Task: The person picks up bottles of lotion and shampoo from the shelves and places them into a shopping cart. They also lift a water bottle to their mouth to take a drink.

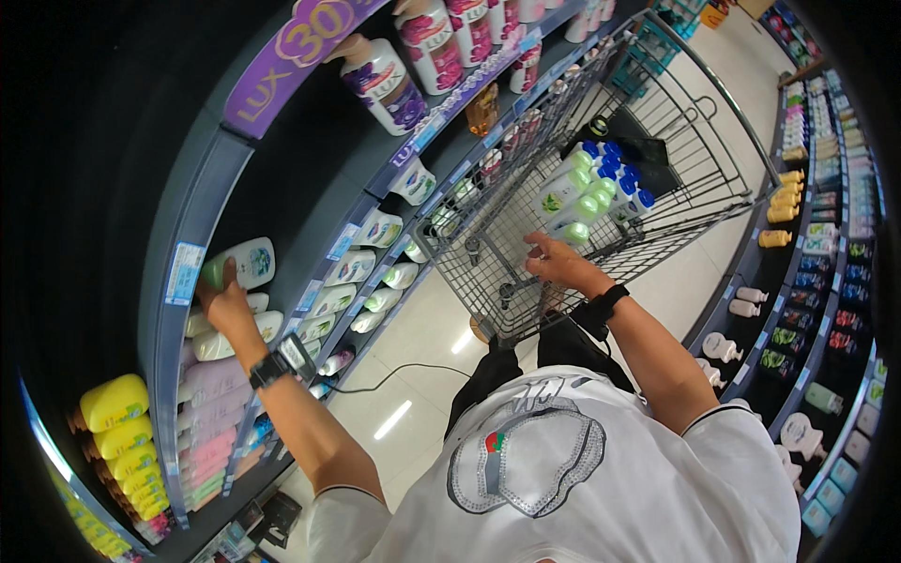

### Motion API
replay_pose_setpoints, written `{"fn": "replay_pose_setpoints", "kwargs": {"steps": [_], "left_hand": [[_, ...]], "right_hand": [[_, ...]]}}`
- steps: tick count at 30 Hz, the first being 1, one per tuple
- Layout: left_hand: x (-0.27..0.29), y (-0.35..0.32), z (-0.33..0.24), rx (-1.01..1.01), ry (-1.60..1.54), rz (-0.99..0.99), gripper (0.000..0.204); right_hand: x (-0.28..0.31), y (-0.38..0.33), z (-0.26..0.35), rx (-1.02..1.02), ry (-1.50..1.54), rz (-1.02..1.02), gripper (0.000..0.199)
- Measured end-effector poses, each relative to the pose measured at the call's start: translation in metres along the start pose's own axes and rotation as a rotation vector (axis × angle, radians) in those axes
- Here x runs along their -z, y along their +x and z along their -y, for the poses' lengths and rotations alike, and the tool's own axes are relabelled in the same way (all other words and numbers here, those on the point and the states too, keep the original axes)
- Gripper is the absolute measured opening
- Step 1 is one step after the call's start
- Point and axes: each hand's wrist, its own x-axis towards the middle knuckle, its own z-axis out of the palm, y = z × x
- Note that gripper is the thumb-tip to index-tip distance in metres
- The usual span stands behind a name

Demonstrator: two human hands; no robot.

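Observation:
At the shelf on the left, my left hand is closed around the green-capped end of a white bottle lying on its side. More white bottles lie just beneath it. Over the near side of a metal shopping cart, my right hand hangs with its fingers loosely bent and apart, holding nothing I can see. Close beyond it in the cart stand several green-capped white bottles. Next to those is a group of blue-capped bottles.
Pump bottles fill the upper left shelf. Yellow bottles stack at the lower left. Another stocked shelf curves along the right. A black cable runs from my left wrist. A dark flat object lies in the cart.

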Motion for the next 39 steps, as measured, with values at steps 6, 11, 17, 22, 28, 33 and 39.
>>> {"fn": "replay_pose_setpoints", "kwargs": {"steps": [6, 11, 17, 22, 28, 33, 39], "left_hand": [[0.044, -0.092, -0.056, -0.167, -0.004, -0.017, 0.056], [0.030, -0.150, -0.111, -0.102, -0.272, 0.282, 0.045], [-0.111, -0.196, -0.156, -0.401, -0.350, 0.900, 0.046], [-0.254, -0.240, -0.157, -0.734, -0.339, 1.127, 0.050], [-0.358, -0.279, -0.158, -0.913, -0.058, 1.367, 0.047], [-0.406, -0.294, -0.164, -1.029, 0.007, 1.473, 0.045], [-0.423, -0.306, -0.163, -1.072, 0.245, 1.490, 0.046]], "right_hand": [[0.014, -0.013, -0.001, 0.054, -0.053, -0.001, 0.062], [0.030, -0.021, -0.013, 0.074, -0.089, -0.025, 0.061], [0.055, -0.033, -0.025, 0.007, -0.042, -0.013, 0.059], [0.078, -0.049, -0.036, -0.005, 0.024, -0.049, 0.055], [0.094, -0.062, -0.067, -0.015, 0.196, -0.079, 0.050], [0.109, -0.068, -0.084, -0.085, 0.347, -0.094, 0.051], [0.124, -0.064, -0.079, -0.160, 0.390, -0.064, 0.051]]}}
